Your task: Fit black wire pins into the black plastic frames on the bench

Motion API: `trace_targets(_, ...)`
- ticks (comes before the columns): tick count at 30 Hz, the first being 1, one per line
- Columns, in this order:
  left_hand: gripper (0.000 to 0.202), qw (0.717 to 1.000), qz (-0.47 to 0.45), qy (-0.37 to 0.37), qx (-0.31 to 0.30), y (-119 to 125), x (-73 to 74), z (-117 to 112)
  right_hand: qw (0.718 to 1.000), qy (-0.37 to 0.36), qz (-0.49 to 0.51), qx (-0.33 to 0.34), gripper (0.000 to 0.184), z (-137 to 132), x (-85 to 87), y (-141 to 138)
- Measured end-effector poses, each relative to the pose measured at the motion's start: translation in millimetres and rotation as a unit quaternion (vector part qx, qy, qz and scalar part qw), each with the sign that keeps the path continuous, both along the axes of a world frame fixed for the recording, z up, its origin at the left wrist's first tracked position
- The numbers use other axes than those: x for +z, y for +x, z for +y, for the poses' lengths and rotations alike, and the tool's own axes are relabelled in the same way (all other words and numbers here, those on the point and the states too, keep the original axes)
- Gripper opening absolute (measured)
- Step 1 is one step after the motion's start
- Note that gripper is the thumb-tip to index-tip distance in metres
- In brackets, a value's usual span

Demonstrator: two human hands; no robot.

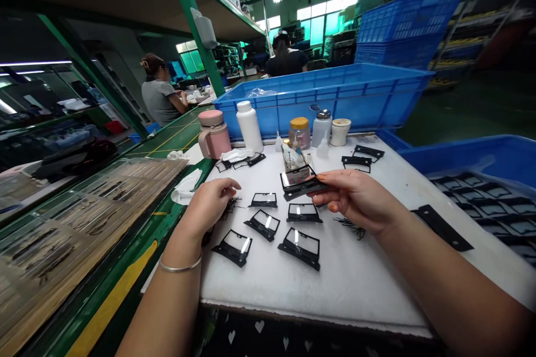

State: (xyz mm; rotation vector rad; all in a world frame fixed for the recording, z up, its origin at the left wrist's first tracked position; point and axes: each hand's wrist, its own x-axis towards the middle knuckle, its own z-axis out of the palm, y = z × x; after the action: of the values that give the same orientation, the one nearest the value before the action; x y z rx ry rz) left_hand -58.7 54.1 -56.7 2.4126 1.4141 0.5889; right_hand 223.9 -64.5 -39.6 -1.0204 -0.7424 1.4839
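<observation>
My right hand (pixel 355 195) pinches a black plastic frame with a clear window (pixel 298 181) by its right end, held tilted above the white table. My left hand (pixel 213 203) is curled beside a pile of thin black strips (pixel 231 208); its fingertips are partly hidden, and I cannot make out what is in them. Between and below the hands lie several similar frames, among them a front right one (pixel 300 248), a front left one (pixel 234 247) and a middle one (pixel 263 224). A second pile of black strips (pixel 350 227) lies under my right wrist.
Behind stand a pink mug (pixel 214 136), a white bottle (pixel 250 128), a yellow-lidded jar (pixel 300 133) and a large blue crate (pixel 318 100). A crate on the right holds many frames (pixel 481 201). Compartment trays (pixel 84 228) lie left. Two people sit farther back.
</observation>
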Motion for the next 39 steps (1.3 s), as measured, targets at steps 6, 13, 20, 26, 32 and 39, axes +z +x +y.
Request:
trace_targets(6, 0.015, 0.992, -0.121, -0.021, 0.018, -0.1, 8.3, -3.0, 0.999, -0.005, 0.043, 0.002, 0.019, 0.2, -0.5, 1.6)
trace_targets(13, 0.022, 0.940, -0.335, -0.067, 0.011, 8.5, 16.1, -14.6, 0.999, -0.001, 0.048, 0.004, 0.013, -0.3, -2.2, 2.7)
trace_targets(20, 0.019, 0.903, -0.406, -0.098, -0.105, 35.1, 37.6, -44.9, 1.000, -0.010, -0.024, 0.009, 0.006, -2.5, 0.8, -4.2)
trace_targets(26, 0.015, 0.897, -0.383, -0.159, -0.155, 70.1, 41.8, -63.2, 0.996, 0.012, -0.082, 0.037, 0.012, -1.6, -2.0, -8.0)
trace_targets(32, 0.009, 0.927, -0.344, -0.050, -0.142, 89.0, 31.1, -66.0, 0.995, 0.034, -0.086, 0.043, 0.011, -2.5, -2.7, -8.4)
trace_targets(39, 0.008, 0.931, -0.339, -0.026, -0.130, 87.0, 22.7, -67.9, 0.990, 0.035, -0.123, 0.053, 0.014, -3.1, -2.8, -12.2)
